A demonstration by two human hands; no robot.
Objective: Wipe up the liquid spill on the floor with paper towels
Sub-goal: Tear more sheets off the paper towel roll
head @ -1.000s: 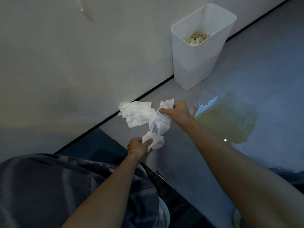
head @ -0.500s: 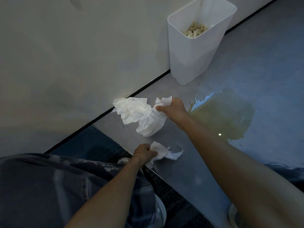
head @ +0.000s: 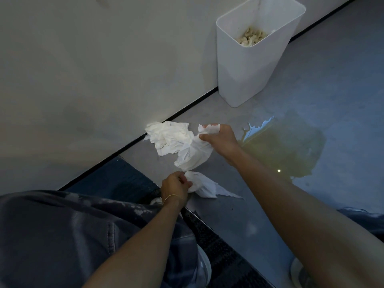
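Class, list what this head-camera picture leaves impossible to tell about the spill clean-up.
- Bin contents: only a beige clump shows, walls hide the rest.
- Puddle: near edge lost in floor glare.
- Right hand: fingertips buried in paper towel.
- Left hand: the torn piece covers its fingertips.

Dim grey floor meets plain wall.

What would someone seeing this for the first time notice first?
Probably the white paper towels bunched in the right hand mid-frame, with a smaller piece in the left hand just below. To their right a yellowish puddle spreads on the grey floor, and a white bin stands against the wall behind it.
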